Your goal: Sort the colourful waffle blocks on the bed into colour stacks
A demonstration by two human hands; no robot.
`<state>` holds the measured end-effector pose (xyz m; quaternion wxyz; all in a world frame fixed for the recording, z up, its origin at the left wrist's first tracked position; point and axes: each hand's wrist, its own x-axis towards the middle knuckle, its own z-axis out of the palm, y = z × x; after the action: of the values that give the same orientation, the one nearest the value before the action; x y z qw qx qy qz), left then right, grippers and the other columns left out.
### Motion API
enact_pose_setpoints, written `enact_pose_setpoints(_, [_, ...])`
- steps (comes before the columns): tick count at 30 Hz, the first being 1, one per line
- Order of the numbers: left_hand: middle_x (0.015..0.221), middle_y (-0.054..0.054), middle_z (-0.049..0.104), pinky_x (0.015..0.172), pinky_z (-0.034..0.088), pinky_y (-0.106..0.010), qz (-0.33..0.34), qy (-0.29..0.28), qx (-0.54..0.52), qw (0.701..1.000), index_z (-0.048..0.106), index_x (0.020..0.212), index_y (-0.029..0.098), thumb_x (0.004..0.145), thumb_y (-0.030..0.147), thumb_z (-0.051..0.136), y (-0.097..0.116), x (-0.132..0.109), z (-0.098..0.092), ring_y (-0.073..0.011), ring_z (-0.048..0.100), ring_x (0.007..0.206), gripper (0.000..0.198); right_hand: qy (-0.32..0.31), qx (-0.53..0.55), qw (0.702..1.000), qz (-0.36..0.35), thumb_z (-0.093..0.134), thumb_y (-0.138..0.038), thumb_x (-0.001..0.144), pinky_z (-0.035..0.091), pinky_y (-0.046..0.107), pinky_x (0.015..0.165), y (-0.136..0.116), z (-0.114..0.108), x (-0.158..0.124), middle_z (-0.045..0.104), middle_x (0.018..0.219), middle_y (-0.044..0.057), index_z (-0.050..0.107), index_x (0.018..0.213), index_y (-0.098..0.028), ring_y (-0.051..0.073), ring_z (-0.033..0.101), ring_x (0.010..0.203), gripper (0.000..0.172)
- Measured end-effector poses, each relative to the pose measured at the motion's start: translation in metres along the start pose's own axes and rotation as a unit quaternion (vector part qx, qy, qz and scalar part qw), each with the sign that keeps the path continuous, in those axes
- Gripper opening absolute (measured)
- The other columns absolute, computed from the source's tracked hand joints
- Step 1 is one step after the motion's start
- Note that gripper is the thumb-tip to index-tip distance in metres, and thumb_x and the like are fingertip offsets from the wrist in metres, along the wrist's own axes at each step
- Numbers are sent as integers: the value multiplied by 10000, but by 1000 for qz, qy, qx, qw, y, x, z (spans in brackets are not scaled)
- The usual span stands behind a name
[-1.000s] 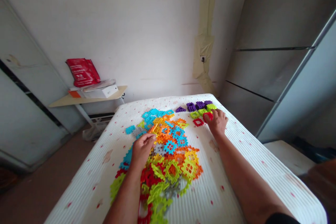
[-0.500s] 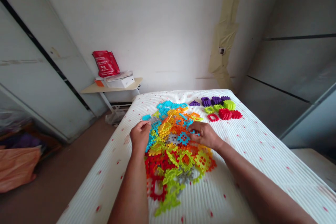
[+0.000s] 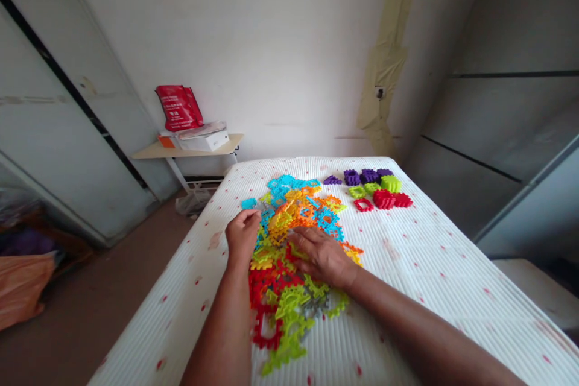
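Note:
A heap of colourful plastic interlocking building tiles (image 3: 294, 325) lies on the ribbed white cover, in blue, yellow, orange, red, green and grey. My right hand (image 3: 323, 254) reaches over the middle of the heap, palm down, its fingers stretched over green and red tiles; it hides what lies under it. At the heap's left edge my left hand (image 3: 242, 235) is closed with fingertips pinched together. Whatever is in that pinch, if anything, is too small to make out. A blue tile (image 3: 248, 203) lies just beyond the left hand.
Sorted purple tiles (image 3: 368, 176), green tiles (image 3: 390, 184) and red tiles (image 3: 384, 199) stand in groups at the far right of the bed (image 3: 434, 289). By the wall, a small table (image 3: 158, 152) holds a red bag (image 3: 178, 110) and a white box (image 3: 208, 142).
My right hand has moved left and nearer to me, from the heap's right side onto its middle. My left hand stays pinched at the left edge. The view has shifted slightly.

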<state>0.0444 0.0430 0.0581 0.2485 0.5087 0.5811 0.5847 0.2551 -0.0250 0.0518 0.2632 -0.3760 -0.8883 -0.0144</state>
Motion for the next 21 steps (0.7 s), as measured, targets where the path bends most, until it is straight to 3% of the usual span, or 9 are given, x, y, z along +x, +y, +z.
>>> enact_pose_setpoints(5, [596,7,631,580,438,-239,20,-21,26,999,673,727,170,652,380,583,2,-4,4,-153,578,588,241,64,7,987,148,488,-316,877,462,348,920,29,1,-1,547,1238,102,467,1291,-232,191,557,1071,423])
enact_pose_setpoints(9, [609,5,638,583,444,-237,26,-24,36,999,672,734,174,659,383,572,1,-4,4,-159,592,610,243,105,-2,975,196,496,-305,869,479,335,877,42,-7,-3,591,1151,94,542,1207,-231,190,586,1002,349])
enact_pose_setpoints(14, [621,-3,645,576,452,-240,29,-19,37,999,670,753,170,672,387,551,6,-5,3,-151,583,580,260,85,6,975,206,491,-255,862,477,284,774,46,-18,-6,640,951,73,647,951,-207,177,603,874,185])
enact_pose_setpoints(18, [599,-5,638,566,455,-244,31,-13,38,999,667,748,163,670,388,541,10,-5,2,-152,577,561,269,58,1,968,244,505,-243,847,457,256,720,50,-19,-8,645,904,54,651,937,-212,159,602,798,174])
enact_pose_setpoints(21, [617,-12,648,577,462,-248,37,-22,41,998,669,742,159,665,391,547,11,-6,3,-158,587,581,273,22,-3,973,231,540,-319,834,449,253,730,48,-19,-7,638,934,50,645,973,-219,161,596,828,200])
